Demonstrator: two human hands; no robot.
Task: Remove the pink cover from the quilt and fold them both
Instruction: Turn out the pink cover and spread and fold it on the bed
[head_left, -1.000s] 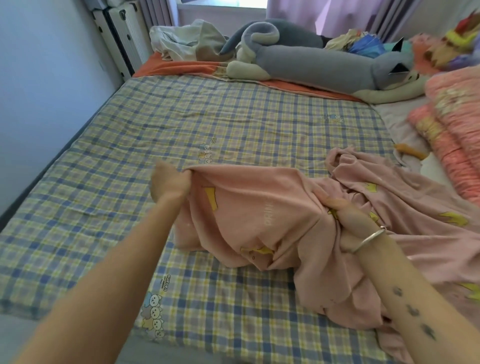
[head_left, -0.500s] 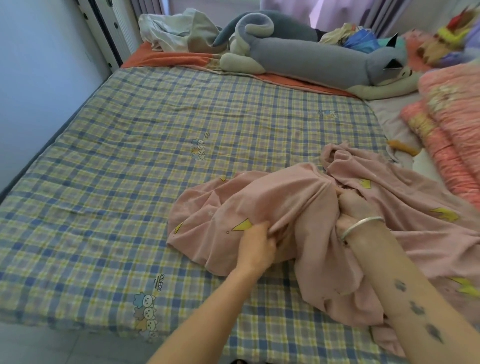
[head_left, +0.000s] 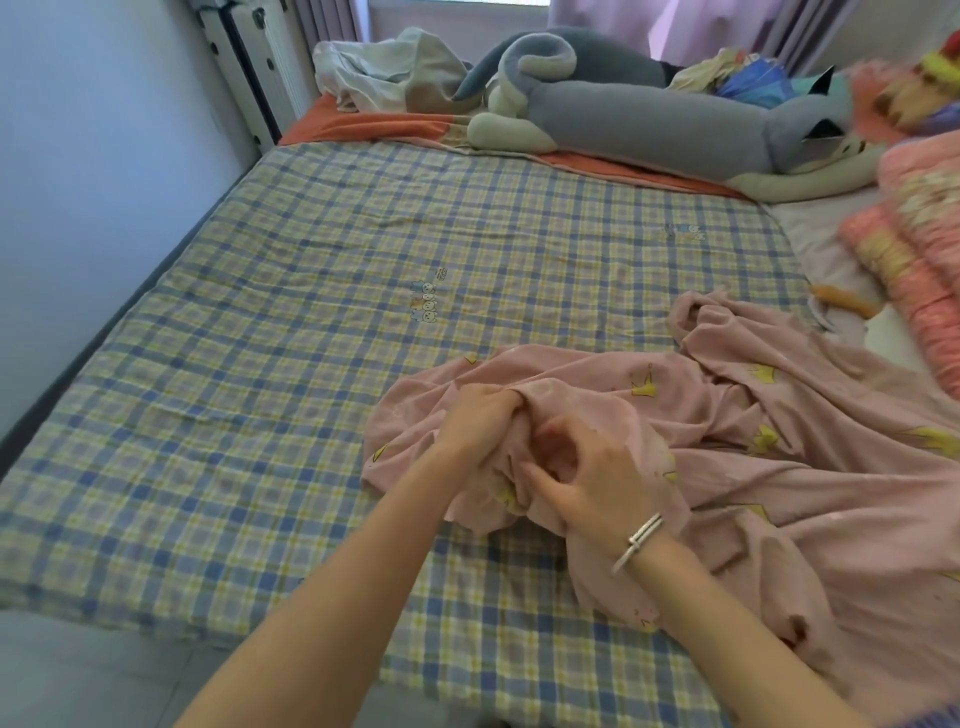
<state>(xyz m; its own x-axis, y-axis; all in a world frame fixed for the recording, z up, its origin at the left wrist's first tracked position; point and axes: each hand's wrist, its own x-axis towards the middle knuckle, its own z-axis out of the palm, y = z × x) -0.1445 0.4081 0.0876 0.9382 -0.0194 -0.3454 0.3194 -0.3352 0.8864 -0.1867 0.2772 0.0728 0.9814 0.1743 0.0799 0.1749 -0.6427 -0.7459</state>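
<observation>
Okay, cover looks fully off the quilt already. The quilt lies spread flat, plaid side up. The cover sits in a crumpled heap on the quilt's near right part and spills past the quilt's right edge.

Left hand has its fingers curled tight round a fold of cover, at the end of the heap nearest the quilt's middle. Right hand touches it, fingers curled in a loose ring, pinching cover between thumb and fingertips (blurred there, so I cannot tell if it has a hem, a corner or just mid-cloth).

Judged step: hunting for a corner or edge to start folding the cover.

Risks from here:
- Grabbing mid-cloth instead of a true corner would make the fold come out skewed and lumpy.
- The cover may be twisted or inside out in the heap, and lifting it as is carries the twist into the fold.
- The heap rests on the quilt, so a hard pull could drag and wrinkle the quilt, or pinch some quilt in with the cover.
- The hands grip close together, and spreading them without sliding along one edge loses that edge.
- Cloth past the quilt's right edge could slip floorward or catch the blanket just beyond that edge.
- Bracelet could snag thin cloth.
- Cat along the quilt's far edge leaves less room for folding the quilt.
</observation>
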